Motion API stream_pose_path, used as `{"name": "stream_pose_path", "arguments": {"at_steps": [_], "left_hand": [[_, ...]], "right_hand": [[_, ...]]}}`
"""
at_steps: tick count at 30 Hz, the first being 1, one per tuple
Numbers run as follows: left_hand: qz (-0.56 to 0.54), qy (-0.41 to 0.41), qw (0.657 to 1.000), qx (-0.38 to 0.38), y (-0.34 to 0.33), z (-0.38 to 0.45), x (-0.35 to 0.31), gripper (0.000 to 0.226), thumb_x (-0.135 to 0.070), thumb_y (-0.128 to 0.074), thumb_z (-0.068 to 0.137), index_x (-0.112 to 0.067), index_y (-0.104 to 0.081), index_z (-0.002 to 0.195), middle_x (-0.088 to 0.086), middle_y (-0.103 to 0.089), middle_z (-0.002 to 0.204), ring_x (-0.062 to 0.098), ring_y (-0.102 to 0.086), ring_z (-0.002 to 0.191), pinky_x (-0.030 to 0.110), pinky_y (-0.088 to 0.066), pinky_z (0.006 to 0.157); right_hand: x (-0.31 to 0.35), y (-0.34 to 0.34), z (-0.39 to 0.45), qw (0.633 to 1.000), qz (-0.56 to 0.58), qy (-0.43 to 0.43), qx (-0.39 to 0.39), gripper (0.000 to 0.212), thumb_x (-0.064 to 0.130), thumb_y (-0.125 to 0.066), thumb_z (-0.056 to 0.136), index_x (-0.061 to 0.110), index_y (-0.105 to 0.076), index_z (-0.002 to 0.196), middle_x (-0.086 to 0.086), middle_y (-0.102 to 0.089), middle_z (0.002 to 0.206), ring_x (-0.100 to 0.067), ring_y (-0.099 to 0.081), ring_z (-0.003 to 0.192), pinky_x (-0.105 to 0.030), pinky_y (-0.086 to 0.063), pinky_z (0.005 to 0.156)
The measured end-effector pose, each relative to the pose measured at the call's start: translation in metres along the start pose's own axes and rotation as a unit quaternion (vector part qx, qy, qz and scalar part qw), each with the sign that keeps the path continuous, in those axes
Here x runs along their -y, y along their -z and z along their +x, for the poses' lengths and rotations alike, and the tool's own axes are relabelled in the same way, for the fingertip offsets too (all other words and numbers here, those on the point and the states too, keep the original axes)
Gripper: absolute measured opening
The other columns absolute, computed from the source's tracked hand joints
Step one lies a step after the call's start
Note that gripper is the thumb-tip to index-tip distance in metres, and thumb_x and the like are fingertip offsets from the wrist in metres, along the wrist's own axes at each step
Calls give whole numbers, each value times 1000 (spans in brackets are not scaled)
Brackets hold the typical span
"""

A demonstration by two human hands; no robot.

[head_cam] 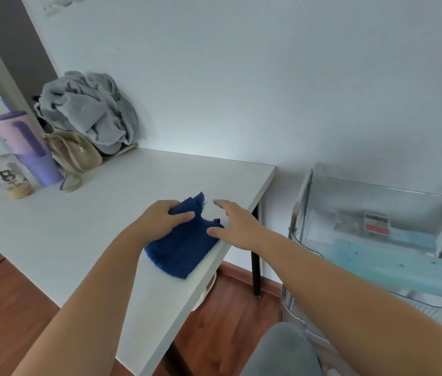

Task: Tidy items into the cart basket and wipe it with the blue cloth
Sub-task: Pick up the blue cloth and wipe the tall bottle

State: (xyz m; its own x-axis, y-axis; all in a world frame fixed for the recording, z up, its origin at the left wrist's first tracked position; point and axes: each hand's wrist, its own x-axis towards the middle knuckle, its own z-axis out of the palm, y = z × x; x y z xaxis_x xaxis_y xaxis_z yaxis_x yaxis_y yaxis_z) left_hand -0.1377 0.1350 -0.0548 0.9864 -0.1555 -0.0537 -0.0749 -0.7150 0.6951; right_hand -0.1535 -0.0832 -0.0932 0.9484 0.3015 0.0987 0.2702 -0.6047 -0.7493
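The dark blue cloth (184,245) lies folded on the white table (84,221) near its right edge. My left hand (164,219) grips the cloth's far left corner, fingers closed over the fabric. My right hand (237,225) hovers just right of the cloth with fingers spread, its thumb touching the cloth's right edge. The clear plastic cart basket (306,240) stands to the right of the table, blurred, holding a small red-and-white box (377,225) and a light blue item (393,267).
At the table's back left stand a purple and pink tumbler (28,147), a clear cup with a bear print (8,176), a beige pouch (74,153) and a heap of grey fabric (89,112). A grey chair seat (285,351) is below. White wall behind.
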Motion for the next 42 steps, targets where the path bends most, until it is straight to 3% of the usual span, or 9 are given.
{"name": "stream_pose_path", "arguments": {"at_steps": [7,12,16,20,23,26,30,37,42], "left_hand": [[-95,-193,973,84,-11,-16,-88,12,-37,-71,86,-29,-70,95,-6,-73,93,13,-70,83,21,-53,68],[-201,-272,935,108,-48,-8,-142,17,-28,-74,84,-21,-69,99,1,-73,99,21,-70,89,30,-59,76],[-274,-290,911,102,-95,1,-181,16,-31,-74,82,-25,-69,95,8,-69,98,20,-68,83,31,-57,72],[-273,-242,927,84,-149,17,-204,18,-44,-60,91,-35,-66,106,-13,-66,103,5,-64,88,22,-52,73],[-195,-202,948,150,-192,32,-202,25,-33,-46,101,-25,-60,120,-4,-63,119,12,-62,105,24,-47,86],[5,-146,966,216,-225,46,-191,35,-24,-47,100,-21,-52,135,3,-58,131,21,-58,115,34,-46,96],[333,-157,885,284,-252,61,-180,63,-25,-62,92,-14,-37,149,4,-42,151,24,-40,138,40,-33,112],[425,-165,840,294,-280,75,-187,80,-38,-78,78,-15,-42,146,5,-49,145,27,-46,132,41,-41,105],[386,-165,860,292,-282,85,-179,72,-39,-77,78,-14,-49,140,3,-52,138,24,-51,124,37,-43,101]], "right_hand": [[11,59,-32,966,257,28,3,55,29,-80,76,26,-56,125,4,-66,120,-13,-61,113,-35,-48,99],[-5,98,-80,927,374,-11,-38,19,27,-76,77,23,-74,95,-5,-74,104,-25,-70,98,-38,-57,82],[-27,132,-121,881,455,-51,-119,16,25,-73,80,15,-76,91,-12,-74,102,-29,-72,92,-34,-57,70],[-48,166,-153,838,487,-109,-222,25,30,-77,71,13,-74,90,-11,-75,95,-25,-73,84,-33,-57,62],[-70,191,-174,787,526,-137,-291,35,37,-69,80,14,-65,107,-6,-76,100,-19,-73,89,-32,-57,66],[-91,212,-195,718,586,-124,-355,30,39,-63,87,19,-60,111,1,-77,96,-15,-74,88,-31,-58,61],[-112,225,-210,658,579,-187,-444,30,37,-71,82,23,-62,108,0,-74,103,-21,-73,89,-34,-58,62],[-137,230,-224,665,512,-284,-464,20,28,-72,82,21,-62,98,-5,-70,100,-27,-66,92,-37,-52,65],[-141,236,-227,744,406,-280,-452,6,22,-63,88,23,-64,94,-7,-71,99,-28,-66,92,-42,-54,81]]}}
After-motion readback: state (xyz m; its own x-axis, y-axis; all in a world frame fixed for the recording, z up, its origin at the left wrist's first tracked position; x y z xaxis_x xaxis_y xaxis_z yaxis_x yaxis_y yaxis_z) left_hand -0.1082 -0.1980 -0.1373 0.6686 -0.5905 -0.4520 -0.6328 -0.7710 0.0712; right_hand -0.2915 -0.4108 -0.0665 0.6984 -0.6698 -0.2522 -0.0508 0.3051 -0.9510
